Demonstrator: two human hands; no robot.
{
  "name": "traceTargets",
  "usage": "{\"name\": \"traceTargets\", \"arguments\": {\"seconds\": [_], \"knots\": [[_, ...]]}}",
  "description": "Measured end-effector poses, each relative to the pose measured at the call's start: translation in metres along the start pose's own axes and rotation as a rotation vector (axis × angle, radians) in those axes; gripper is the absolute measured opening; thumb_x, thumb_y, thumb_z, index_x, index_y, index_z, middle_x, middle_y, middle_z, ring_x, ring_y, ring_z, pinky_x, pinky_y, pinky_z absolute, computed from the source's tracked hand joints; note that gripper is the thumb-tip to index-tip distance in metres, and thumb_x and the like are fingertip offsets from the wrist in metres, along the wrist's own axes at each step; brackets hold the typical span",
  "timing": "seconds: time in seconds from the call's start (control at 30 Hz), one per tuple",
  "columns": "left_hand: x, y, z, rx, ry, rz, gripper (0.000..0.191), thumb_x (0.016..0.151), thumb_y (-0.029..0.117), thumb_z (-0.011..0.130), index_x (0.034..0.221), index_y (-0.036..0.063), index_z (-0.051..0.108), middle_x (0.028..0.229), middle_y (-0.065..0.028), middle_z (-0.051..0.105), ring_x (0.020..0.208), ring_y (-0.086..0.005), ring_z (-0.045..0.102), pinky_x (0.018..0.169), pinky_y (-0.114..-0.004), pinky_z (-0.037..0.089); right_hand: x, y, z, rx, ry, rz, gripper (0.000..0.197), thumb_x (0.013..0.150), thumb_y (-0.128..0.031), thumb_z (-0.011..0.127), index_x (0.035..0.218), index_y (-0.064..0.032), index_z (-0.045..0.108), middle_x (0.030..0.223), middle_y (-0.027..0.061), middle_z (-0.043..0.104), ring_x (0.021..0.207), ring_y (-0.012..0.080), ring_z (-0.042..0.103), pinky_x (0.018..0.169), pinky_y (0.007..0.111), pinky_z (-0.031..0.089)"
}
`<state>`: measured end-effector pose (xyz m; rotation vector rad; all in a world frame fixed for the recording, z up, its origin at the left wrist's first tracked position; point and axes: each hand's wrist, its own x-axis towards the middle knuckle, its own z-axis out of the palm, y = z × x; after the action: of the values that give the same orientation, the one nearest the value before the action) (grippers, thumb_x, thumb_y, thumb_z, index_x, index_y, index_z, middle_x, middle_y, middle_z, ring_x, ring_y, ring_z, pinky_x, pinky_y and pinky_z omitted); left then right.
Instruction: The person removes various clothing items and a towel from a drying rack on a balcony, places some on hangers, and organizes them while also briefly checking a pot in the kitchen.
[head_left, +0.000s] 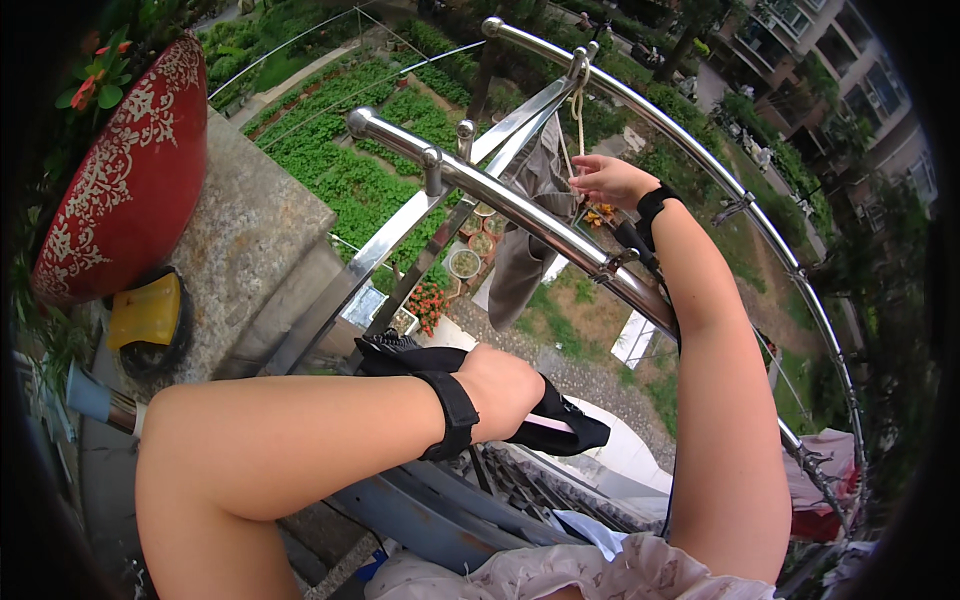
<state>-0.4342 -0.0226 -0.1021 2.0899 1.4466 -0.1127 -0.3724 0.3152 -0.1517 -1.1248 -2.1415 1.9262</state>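
Note:
My left hand (501, 390) is closed around a bunched black cloth item (574, 431), whose ends stick out on both sides of the fist. A light strip shows within the folds. Farther out, the fingers of my right hand (611, 180) meet at a pale cord (579, 120) looped over the end of the steel drying rack. Beside those fingertips hangs a grey garment (517, 277), partly hidden behind a shiny steel rail (517, 199). Both wrists wear black straps.
A second curved steel rail (697, 146) arcs along the right. On the left, a red patterned planter (131, 180) stands on a stone ledge (247, 217), near a yellow object (146, 311). Far below lie a garden (330, 180) and potted plants (465, 262). Pink cloth (825, 457) hangs at right.

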Motion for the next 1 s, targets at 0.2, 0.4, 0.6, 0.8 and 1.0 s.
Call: {"name": "traceTargets", "arguments": {"seconds": [0.2, 0.4, 0.6, 0.8, 1.0], "knots": [[0.003, -0.002, 0.001, 0.009, 0.027, -0.002, 0.012, 0.064, 0.010, 0.060, 0.073, 0.0037, 0.066, 0.070, -0.0145, 0.063, 0.071, -0.0311, 0.064, 0.064, -0.041, 0.048, -0.002, -0.012, -0.016, 0.028, 0.068, 0.031, 0.047, 0.081, -0.010, 0.066, 0.120, 0.0004, 0.044, 0.079, 0.0009, 0.054, 0.059, 0.0087, 0.050, 0.052, 0.021, 0.040], [0.001, 0.002, -0.005, -0.055, -0.071, -0.082, 0.014, 0.067, 0.009, 0.060, 0.079, 0.0056, 0.066, 0.079, -0.0116, 0.065, 0.080, -0.0304, 0.062, 0.073, -0.043, 0.043, -0.013, -0.037, -0.029, -0.060, 0.345, 0.107, 0.022, 0.089, -0.021, 0.055, 0.073, -0.0056, 0.050, 0.051, -0.0030, 0.030, 0.041, 0.0082, 0.027, 0.038, 0.026, 0.021], [-0.002, 0.002, -0.013, -0.035, -0.018, -0.104, 0.011, 0.069, 0.009, 0.059, 0.077, 0.0059, 0.066, 0.077, -0.0116, 0.065, 0.079, -0.0306, 0.062, 0.076, -0.041, 0.041, -0.020, -0.060, -0.050, -0.237, 0.415, -0.019, 0.021, 0.082, -0.020, 0.060, 0.083, 0.0006, 0.060, 0.062, 0.0002, 0.040, 0.055, 0.0124, 0.035, 0.048, 0.034, 0.034], [0.001, 0.001, -0.010, -0.094, 0.074, -0.131, 0.011, 0.069, 0.009, 0.059, 0.076, 0.0050, 0.066, 0.079, -0.0128, 0.065, 0.081, -0.0306, 0.062, 0.076, -0.042, 0.041, -0.024, -0.071, -0.039, -0.278, 0.445, -0.039, 0.021, 0.083, -0.020, 0.059, 0.085, 0.0005, 0.061, 0.061, 0.0006, 0.044, 0.054, 0.0119, 0.040, 0.043, 0.032, 0.035], [0.004, 0.003, -0.009, -0.090, 0.028, -0.133, 0.012, 0.068, 0.009, 0.059, 0.077, 0.0046, 0.066, 0.080, -0.0145, 0.064, 0.082, -0.0316, 0.061, 0.076, -0.042, 0.042, -0.020, -0.071, -0.040, -0.269, 0.455, -0.079, 0.018, 0.084, -0.019, 0.059, 0.089, -0.0020, 0.060, 0.060, -0.0024, 0.041, 0.052, 0.0074, 0.036, 0.045, 0.027, 0.027]]}}
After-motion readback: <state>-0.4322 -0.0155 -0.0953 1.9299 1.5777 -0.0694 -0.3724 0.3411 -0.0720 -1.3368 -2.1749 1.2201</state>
